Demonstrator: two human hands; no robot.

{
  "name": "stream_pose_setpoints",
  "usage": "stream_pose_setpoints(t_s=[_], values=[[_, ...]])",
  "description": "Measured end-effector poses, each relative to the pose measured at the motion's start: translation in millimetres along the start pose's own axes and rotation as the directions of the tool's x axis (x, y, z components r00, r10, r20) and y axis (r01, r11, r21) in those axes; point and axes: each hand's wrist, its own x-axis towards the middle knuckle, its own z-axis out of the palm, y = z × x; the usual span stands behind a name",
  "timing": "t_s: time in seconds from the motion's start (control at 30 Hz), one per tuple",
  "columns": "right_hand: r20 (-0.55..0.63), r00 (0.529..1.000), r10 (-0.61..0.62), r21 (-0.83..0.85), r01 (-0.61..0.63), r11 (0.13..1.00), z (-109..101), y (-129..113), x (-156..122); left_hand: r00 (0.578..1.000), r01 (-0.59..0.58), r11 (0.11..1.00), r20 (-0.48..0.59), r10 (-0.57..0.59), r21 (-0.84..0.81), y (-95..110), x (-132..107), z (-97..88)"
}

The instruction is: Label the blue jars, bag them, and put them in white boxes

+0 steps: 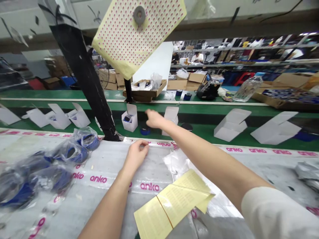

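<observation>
My left hand [138, 151] is just above the near edge of the worktable, its fingers curled toward the thumb; anything between them is too small or hidden to make out. Over the green conveyor, my right hand [154, 119] reaches forward and left with fingers apart and nothing visible in them. Just below its fingertips sits a round dark-blue item [145, 130]. To the left of that stands an open white box [130, 123] with a dark-blue item inside. Another white box [171, 114] is partly hidden behind my right hand and forearm.
Several bagged blue items [74, 153] lie at left. Yellow printed sheets [171, 202] rest on white plastic bags [219, 202]. A dotted sticker sheet [139, 36] hangs overhead, near a black post [82, 76]. More open boxes [231, 124] line the conveyor [199, 127]; people work far behind.
</observation>
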Motion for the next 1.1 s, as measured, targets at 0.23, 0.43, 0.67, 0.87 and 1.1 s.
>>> stream_pose_setpoints(t_s=[0.23,0.43,0.67,0.87,1.1], values=[[0.147,0.989,-0.013,0.143,-0.008,0.990,20.3,-2.0,-27.2,0.993,0.000,0.999,-0.117,0.006,0.050,3.2,1.2,-11.2],[0.149,0.959,-0.242,0.312,0.186,0.932,-0.3,15.7,-89.6,0.972,-0.193,0.973,-0.110,0.207,0.126,14.8,-6.2,-8.2],[0.158,0.987,-0.037,0.399,-0.029,0.916,-43.7,97.2,-121.8,0.974,-0.150,0.982,0.189,0.127,0.114,20.7,-19.2,11.9],[-0.010,0.960,0.279,0.275,-0.266,0.924,-14.6,146.2,-99.4,0.916,-0.219,0.974,0.358,0.181,0.067,19.1,-26.6,18.9],[0.028,0.957,0.288,0.271,-0.285,0.920,-13.4,161.7,-140.3,0.911,-0.271,0.908,-0.221,0.349,0.319,34.6,-16.9,-30.8]])
